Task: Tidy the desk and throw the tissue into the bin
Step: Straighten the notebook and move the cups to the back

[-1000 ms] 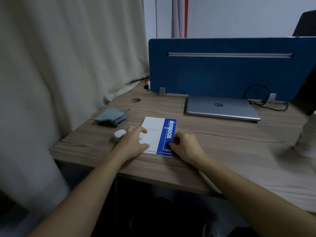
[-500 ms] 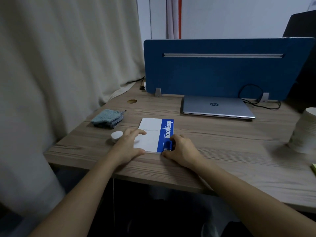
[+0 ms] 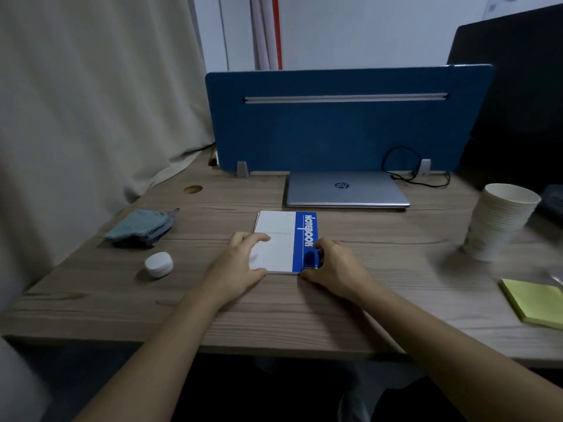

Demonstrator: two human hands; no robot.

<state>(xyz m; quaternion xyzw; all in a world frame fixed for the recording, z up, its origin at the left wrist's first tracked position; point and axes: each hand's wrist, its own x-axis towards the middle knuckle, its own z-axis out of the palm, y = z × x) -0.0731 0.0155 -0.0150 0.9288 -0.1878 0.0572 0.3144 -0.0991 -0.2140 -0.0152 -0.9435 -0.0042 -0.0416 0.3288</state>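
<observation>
Notebook, lying flat mid-desk before the closed laptop, has slid rightward away from the white case, the left hand and right hand pinching its near corners, so straightening proceeds and no tissue is visible.

Notebook: white cover with a blue band along its right side, "NOTEBOOK" printed in white along the band; closed, lying flat on the bench near the middle, just in front of the laptop, its near edge under both hands.
Cloth: grey-blue, crumpled, folded heap at the bench's left side, well apart from the notebook.
Small case: white, rounded, closed, near the left front, just in front of the cloth.
Sticky notes: yellow-green pad, flat, at the right front edge.
Paper cups: white stack, upright, right side.
</observation>
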